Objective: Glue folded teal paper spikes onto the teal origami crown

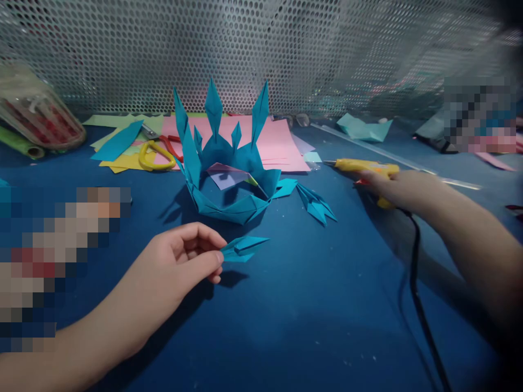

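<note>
Pinching folded blue paper (pixel 244 249) in left hand (pixel 174 265), right hand (pixel 402 190) gripping glue gun (pixel 370 165)

A perforated screen (pixel 286 49) rises behind the worktop (pixel 278 337). At left, a green roll (pixel 20 142) lies beside a clear container (pixel 49 114) with red contents. A yellow loop handle (pixel 157 165) rests by pink paper (pixel 281 139).

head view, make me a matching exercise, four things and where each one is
1. glue gun
2. nearest folded blue piece
3. blue paper crown
4. pink sheet

a. lying flat behind the crown
b. pinched in the left hand
c. held in the right hand
d. standing upright on the blue surface

Pairs: 1-c, 2-b, 3-d, 4-a
</note>
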